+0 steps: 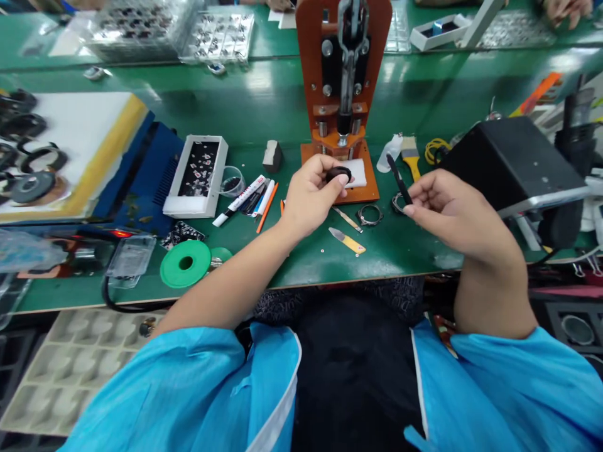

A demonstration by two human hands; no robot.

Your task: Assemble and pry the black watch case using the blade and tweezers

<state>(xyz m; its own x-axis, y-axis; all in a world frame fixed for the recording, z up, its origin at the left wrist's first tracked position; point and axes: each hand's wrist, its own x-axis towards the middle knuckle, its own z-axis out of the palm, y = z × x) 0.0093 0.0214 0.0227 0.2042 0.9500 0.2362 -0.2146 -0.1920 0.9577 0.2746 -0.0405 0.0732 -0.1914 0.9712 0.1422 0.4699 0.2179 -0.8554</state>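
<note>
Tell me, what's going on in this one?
A person is working at a green bench with both hands. The left hand pinches a small dark round part in front of an orange press. The right hand holds a slim black tool, apart from that part. A yellow-handled blade and a thin dark ring lie on the bench between them.

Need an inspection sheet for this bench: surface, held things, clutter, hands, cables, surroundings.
Surface: green bench, glossy, tiny bits scattered near the front edge.
Held things: dark round part; slim black tool.
Clutter: markers, green spool, yellow-handled blade.
Hands: left hand pinches the part before the press; right hand grips the tool, apart from the part.
Cables: black cable loops at the front edge, left side.
Surroundings: orange press ahead; black box at right; co-worker's hand beyond.
</note>
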